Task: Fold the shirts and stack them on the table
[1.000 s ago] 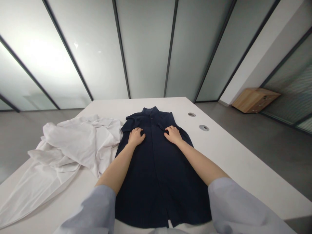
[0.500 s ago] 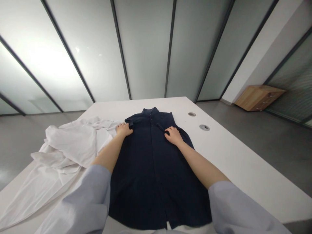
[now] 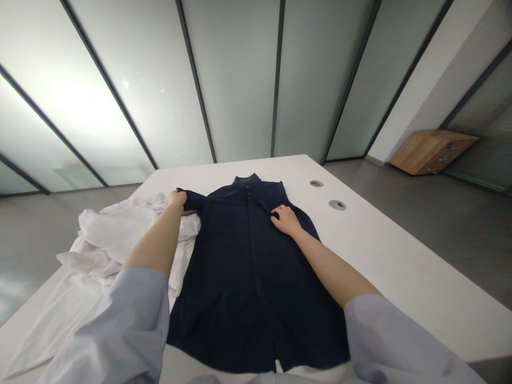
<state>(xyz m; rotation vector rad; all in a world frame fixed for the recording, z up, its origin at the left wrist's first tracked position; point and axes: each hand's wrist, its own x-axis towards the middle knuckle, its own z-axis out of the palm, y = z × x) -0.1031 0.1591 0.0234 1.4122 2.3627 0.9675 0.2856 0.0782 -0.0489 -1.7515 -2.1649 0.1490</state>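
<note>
A dark navy button-up shirt (image 3: 240, 266) lies spread out, front up, its collar pointing away from me. My left hand (image 3: 177, 199) is closed on the end of one short sleeve and holds it stretched out to the left, over the edge of a white cloth heap. On the chest, right of the button line, my right hand (image 3: 285, 220) has its fingers curled on a folded piece of the same shirt, seemingly the other sleeve turned inward. The exact grip of its fingertips is partly hidden.
Crumpled white fabric (image 3: 116, 229) covers the left of the white table (image 3: 384, 266). Two round cable grommets, a farther one (image 3: 316, 183) and a nearer one (image 3: 337, 205), sit in the tabletop. Frosted glass panels stand behind; a wooden cabinet (image 3: 434, 152) is on the floor at right.
My left hand has moved left from the shirt's shoulder side, drawing the sleeve outward over the white fabric. My right hand stays at nearly the same place on the chest.
</note>
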